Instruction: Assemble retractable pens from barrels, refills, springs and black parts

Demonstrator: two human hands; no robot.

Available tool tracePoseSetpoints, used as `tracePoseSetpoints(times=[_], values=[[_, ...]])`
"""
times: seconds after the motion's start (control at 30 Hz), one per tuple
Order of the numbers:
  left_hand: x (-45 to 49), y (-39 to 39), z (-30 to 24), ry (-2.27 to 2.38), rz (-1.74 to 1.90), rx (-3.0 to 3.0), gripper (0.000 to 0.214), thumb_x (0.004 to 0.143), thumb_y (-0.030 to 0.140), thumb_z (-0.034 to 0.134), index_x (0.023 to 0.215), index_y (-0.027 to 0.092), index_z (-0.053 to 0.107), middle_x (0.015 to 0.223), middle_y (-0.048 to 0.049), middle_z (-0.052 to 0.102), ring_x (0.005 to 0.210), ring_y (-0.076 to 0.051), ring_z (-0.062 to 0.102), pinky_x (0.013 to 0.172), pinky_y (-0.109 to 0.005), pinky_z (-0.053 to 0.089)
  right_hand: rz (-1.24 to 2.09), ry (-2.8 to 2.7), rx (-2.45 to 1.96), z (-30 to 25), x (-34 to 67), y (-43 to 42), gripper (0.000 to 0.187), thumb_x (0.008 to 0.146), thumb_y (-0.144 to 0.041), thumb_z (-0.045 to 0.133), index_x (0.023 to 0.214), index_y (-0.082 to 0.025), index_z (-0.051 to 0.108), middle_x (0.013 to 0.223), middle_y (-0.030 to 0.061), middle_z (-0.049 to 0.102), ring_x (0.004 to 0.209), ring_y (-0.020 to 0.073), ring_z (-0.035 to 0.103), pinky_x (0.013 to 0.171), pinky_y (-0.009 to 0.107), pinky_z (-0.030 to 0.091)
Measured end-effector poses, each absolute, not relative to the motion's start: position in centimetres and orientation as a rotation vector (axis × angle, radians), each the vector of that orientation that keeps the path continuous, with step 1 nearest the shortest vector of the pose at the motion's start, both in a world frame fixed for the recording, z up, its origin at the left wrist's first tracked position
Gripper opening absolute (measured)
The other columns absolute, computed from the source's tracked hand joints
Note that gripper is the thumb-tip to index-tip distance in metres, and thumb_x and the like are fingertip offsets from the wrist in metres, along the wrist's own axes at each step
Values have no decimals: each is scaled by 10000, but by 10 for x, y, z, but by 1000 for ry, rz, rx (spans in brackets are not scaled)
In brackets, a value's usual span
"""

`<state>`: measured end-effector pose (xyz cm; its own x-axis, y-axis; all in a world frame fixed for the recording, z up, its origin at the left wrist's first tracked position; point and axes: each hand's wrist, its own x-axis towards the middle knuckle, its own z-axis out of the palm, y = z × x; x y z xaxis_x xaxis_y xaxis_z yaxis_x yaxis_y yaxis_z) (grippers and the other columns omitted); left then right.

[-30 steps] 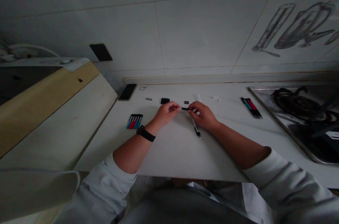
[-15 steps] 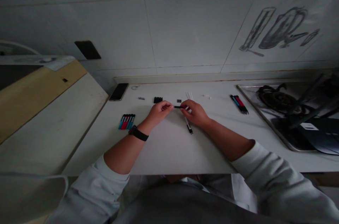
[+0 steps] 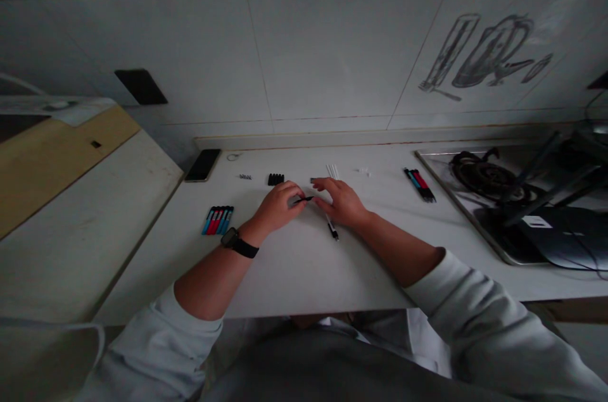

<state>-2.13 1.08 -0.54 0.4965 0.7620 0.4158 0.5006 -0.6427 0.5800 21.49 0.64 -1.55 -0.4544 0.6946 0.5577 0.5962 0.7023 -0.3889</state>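
A slim black pen part (image 3: 304,199) lies level between my hands. My left hand (image 3: 280,207) is closed on its left end. My right hand (image 3: 346,202) is at the other end, thumb and forefinger spread, the thumb close to the tip; whether it touches, I cannot tell. Below the right hand, a white-and-black pen piece (image 3: 332,228) rests on the counter. Just beyond the fingers are several black caps or grips (image 3: 276,179), a small dark piece (image 3: 312,180) partly behind the right fingers, and several thin white refills (image 3: 332,171).
Several coloured barrels (image 3: 218,220) lie at left, near small springs (image 3: 245,177). A phone (image 3: 203,165) and a ring (image 3: 234,156) sit at the back left. Small clear pieces (image 3: 363,172) and a bundle of pens (image 3: 420,185) lie right, beside a gas stove (image 3: 479,212).
The black pen part has tilted and moved slightly nearer me. My right forefinger has lifted off it, and my left fingers have wrapped further around it. The whole view has shifted slightly.
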Motion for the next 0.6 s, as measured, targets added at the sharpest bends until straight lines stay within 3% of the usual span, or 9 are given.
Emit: tracePoseSetpoints(times=[0.1, 0.2, 0.33, 0.43, 0.6], values=[[-23, 13, -7, 1084, 981, 2365, 47, 934, 251, 673, 931, 211, 696, 988, -63, 683, 982, -225, 636, 927, -386, 505, 129, -2147, -1151, -17, 220, 14, 348, 1018, -322, 577, 1345, -212, 620, 1238, 135, 713, 1132, 282, 662, 1016, 434, 507], [-23, 14, -10, 1101, 970, 2386, 46, 943, 245, 671, 937, 207, 698, 987, -54, 685, 975, -217, 644, 918, -383, 517, 58, -2212, -1418, -18, 221, 22, 405, 1005, -268, 545, 1393, -185, 622, 1353, 156, 664, 1273, 322, 587, 1149, 518, 405], [-23, 15, -13, 1106, 948, 2397, 26, 935, 224, 683, 941, 210, 704, 989, -50, 687, 969, -213, 652, 901, -376, 530, 22, -2269, -1688, -21, 216, 27, 520, 993, -240, 514, 1511, -270, 561, 1510, 134, 559, 1394, 355, 484, 1225, 657, 229], [-23, 15, -13, 1108, 935, 2392, 30, 937, 223, 683, 949, 210, 707, 989, -49, 688, 964, -214, 654, 888, -373, 529, 29, -2311, -1716, -22, 214, 26, 485, 1016, -263, 483, 1483, -323, 598, 1536, 116, 535, 1414, 353, 458, 1224, 674, 199], [-23, 14, -12, 1107, 930, 2392, 42, 939, 232, 686, 956, 202, 710, 982, -49, 687, 963, -217, 655, 889, -375, 521, 16, -2336, -1673, -20, 217, 25, 368, 1035, -281, 492, 1328, -292, 714, 1479, 100, 590, 1368, 323, 497, 1240, 632, 178]])
